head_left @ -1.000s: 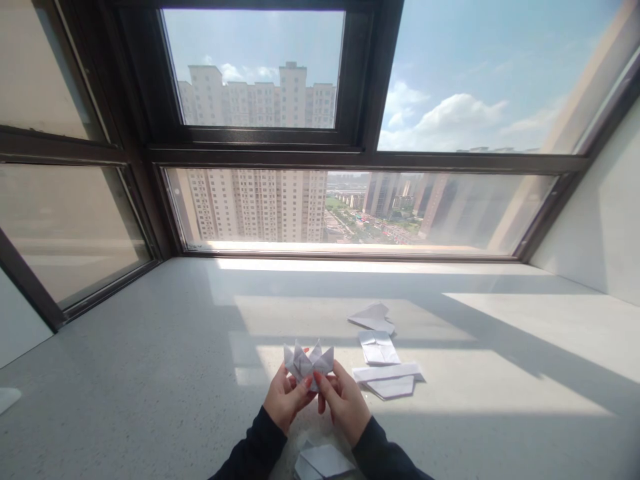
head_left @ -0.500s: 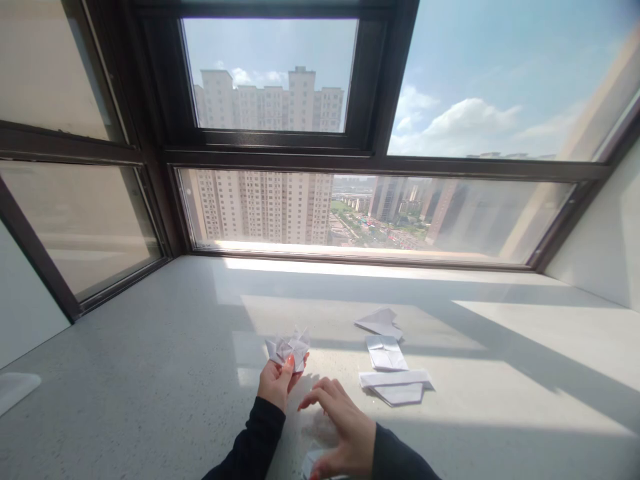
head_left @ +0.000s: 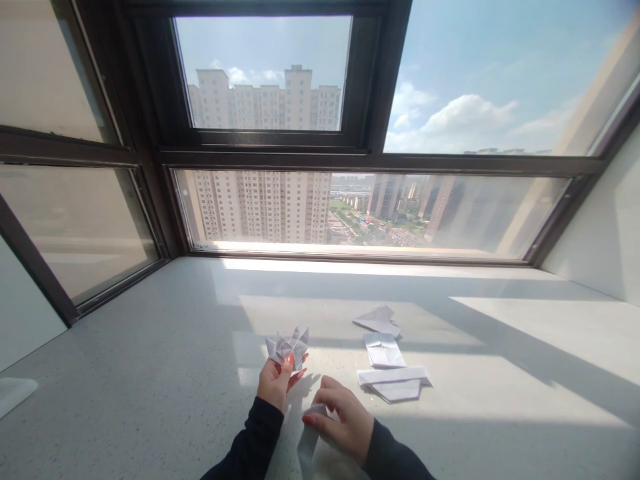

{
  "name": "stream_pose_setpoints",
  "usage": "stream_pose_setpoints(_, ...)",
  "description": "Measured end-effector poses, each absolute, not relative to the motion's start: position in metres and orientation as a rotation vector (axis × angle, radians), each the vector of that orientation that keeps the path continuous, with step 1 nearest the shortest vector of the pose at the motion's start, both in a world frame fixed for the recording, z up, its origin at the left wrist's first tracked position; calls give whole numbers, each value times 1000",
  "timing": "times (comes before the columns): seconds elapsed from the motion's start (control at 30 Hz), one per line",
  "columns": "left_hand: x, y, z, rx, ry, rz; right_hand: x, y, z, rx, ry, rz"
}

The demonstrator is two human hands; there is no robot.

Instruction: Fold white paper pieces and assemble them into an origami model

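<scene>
My left hand (head_left: 277, 387) is closed on a white folded-paper figure (head_left: 289, 349) with several pointed flaps, the thumb pressed on its near side. To the right and nearer to me, my right hand (head_left: 347, 421) pinches a folded piece of paper (head_left: 307, 445) between thumb and fingers. That paper hangs down in shadow toward the bottom edge of the view, and its full shape is hidden. The two hands are apart.
Right of my hands, three folded papers lie in a column on the pale sill (head_left: 150, 373): a pointed one (head_left: 379, 319), a square one (head_left: 383, 351) and a boat-like one (head_left: 400, 385). A white object (head_left: 16, 395) is at the left edge. Dark-framed windows (head_left: 350, 257) stand behind.
My right hand, spread over a paper near the bottom edge before, has closed on it and lifted it. My left hand keeps its hold on the folded-paper figure. The view has shifted slightly.
</scene>
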State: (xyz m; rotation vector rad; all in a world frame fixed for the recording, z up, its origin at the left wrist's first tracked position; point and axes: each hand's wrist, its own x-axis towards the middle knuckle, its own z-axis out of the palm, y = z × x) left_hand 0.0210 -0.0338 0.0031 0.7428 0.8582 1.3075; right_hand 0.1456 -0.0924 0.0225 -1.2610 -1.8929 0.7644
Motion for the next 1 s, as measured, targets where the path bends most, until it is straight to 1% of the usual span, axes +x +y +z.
stream_pose_setpoints(0.2, 27, -41, 1, 751, 803, 1215, 144, -88, 29, -1161, -1264, 1020)
stream_pose_setpoints(0.33, 31, -47, 4, 766, 780, 1170, 142, -85, 27, -1036, -1070, 1186)
stream_pose_setpoints(0.4, 32, -49, 6, 773, 759, 1141, 141, -85, 25, -1030, -1077, 1177)
stream_pose_setpoints(0.57, 33, -50, 9, 715, 711, 1114, 139, -86, 20, -1106, -1146, 1008)
stream_pose_setpoints(0.87, 33, -57, 16, 635, 618, 1072, 144, -83, 23, -1074, -1042, 983)
stream_pose_setpoints(1.0, 33, -58, 13, 623, 630, 1077, 141, -83, 20, -1151, -1079, 1010)
